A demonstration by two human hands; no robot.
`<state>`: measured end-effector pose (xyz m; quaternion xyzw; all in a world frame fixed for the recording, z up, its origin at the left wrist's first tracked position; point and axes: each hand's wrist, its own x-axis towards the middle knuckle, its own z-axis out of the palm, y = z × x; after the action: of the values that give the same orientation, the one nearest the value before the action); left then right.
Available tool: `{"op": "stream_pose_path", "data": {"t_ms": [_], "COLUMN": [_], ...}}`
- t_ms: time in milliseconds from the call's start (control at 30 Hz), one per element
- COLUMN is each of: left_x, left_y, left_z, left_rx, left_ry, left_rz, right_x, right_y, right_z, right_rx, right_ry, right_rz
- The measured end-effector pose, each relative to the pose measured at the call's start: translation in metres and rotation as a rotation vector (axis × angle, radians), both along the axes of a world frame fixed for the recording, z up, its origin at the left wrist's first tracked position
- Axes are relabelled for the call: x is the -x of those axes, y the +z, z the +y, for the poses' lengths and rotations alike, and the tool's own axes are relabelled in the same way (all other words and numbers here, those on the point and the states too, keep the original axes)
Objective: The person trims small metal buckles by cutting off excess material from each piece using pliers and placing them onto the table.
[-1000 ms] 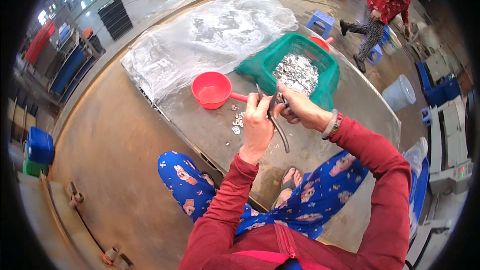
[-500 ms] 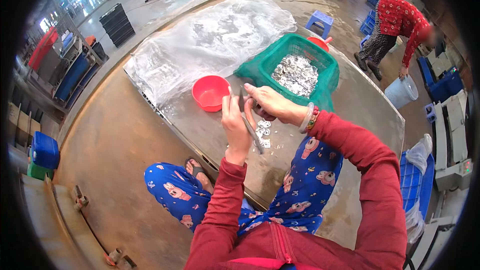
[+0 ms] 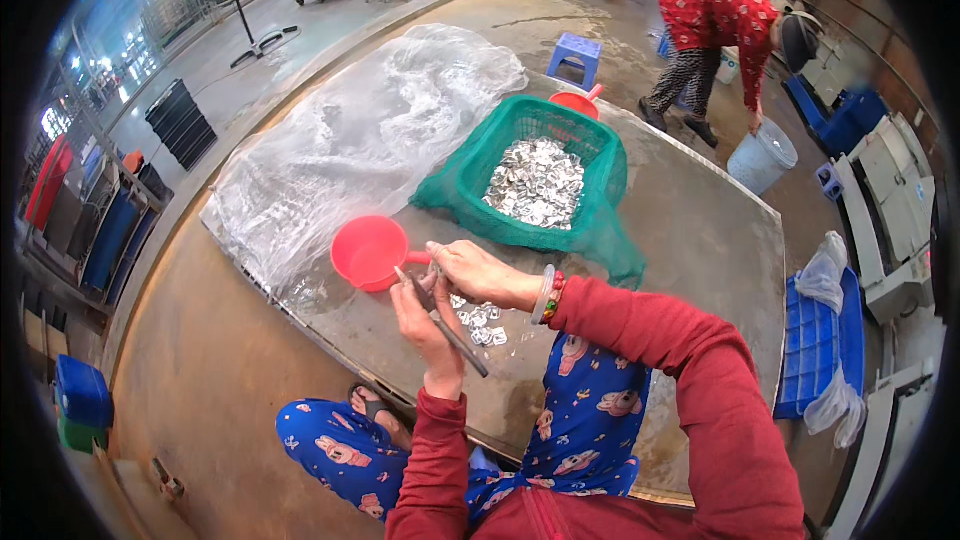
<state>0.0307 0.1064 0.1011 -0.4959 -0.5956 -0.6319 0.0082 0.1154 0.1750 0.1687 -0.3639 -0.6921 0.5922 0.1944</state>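
My left hand (image 3: 428,325) grips a dark slim metal tool (image 3: 452,332) that slants down to the right over the grey table (image 3: 690,240). My right hand (image 3: 478,273) meets it at the tool's upper end, fingers pinched on a small metal piece there. Just under my hands lies a small heap of shiny metal pieces (image 3: 478,322). A red scoop (image 3: 368,252) stands to the left of my hands. Behind them a green mesh basket (image 3: 470,180) holds many of the same silver pieces (image 3: 530,182).
A large clear plastic sheet (image 3: 350,140) covers the table's far left. Another person in a red top (image 3: 720,20) bends over a pale bucket (image 3: 762,155) at the back right. A blue stool (image 3: 577,52) stands behind the table; blue crates (image 3: 815,340) sit at the right.
My hands with the tool have shifted left and nearer, close to the red scoop. The view has tilted. The person at the back has moved right toward the bucket.
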Motion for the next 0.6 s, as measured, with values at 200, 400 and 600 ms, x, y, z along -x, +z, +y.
{"op": "stream_pose_path", "data": {"t_ms": [200, 400, 600], "left_x": [0.003, 0.011, -0.010], "left_y": [0.003, 0.021, 0.021], "left_z": [0.005, 0.002, 0.012], "left_rx": [-0.103, 0.183, -0.105], "left_ry": [-0.055, -0.326, 0.114], "left_rz": [0.046, -0.568, 0.168], "right_x": [-0.003, 0.002, -0.008], "right_y": [-0.003, -0.012, -0.007], "right_z": [0.006, 0.009, 0.021], "right_rx": [-0.033, -0.020, -0.100], "right_ry": [0.031, 0.038, 0.215], "right_rz": [0.025, 0.028, 0.017]}}
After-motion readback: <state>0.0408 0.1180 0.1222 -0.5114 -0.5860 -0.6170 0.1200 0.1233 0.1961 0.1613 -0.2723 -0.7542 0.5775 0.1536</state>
